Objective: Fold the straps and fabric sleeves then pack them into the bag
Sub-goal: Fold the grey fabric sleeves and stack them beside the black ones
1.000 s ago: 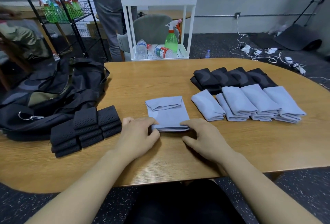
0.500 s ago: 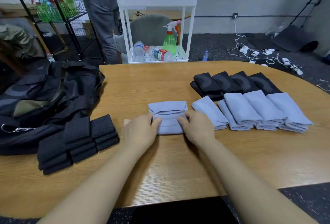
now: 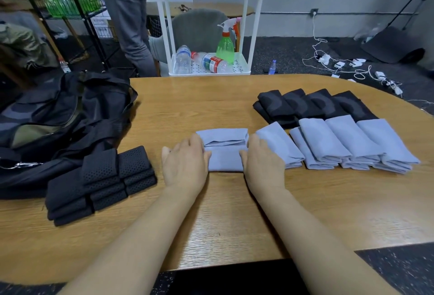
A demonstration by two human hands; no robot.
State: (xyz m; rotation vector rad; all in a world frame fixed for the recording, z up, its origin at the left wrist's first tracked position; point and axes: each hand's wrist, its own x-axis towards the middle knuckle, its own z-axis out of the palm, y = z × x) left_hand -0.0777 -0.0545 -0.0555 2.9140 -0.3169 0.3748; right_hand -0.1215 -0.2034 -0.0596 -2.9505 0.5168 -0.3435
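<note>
A folded light-blue fabric sleeve (image 3: 224,151) lies at the middle of the wooden table (image 3: 211,212). My left hand (image 3: 185,165) grips its left edge and my right hand (image 3: 263,163) grips its right edge, thumbs on top of the fold. To the right lies a row of several folded light-blue sleeves (image 3: 340,144), with several folded black sleeves (image 3: 312,104) behind them. A stack of folded black perforated straps (image 3: 101,182) lies at the left. The black bag (image 3: 54,125) sits open at the far left of the table.
A white trolley (image 3: 209,24) with water bottles and a green spray bottle stands behind the table. A person stands by a black wire rack (image 3: 70,12) at the back left. Cables lie on the floor at the right.
My hands folded the near half of the blue sleeve away from me, making it shorter, and now hold it by its two sides. The camera moved closer to the table.
</note>
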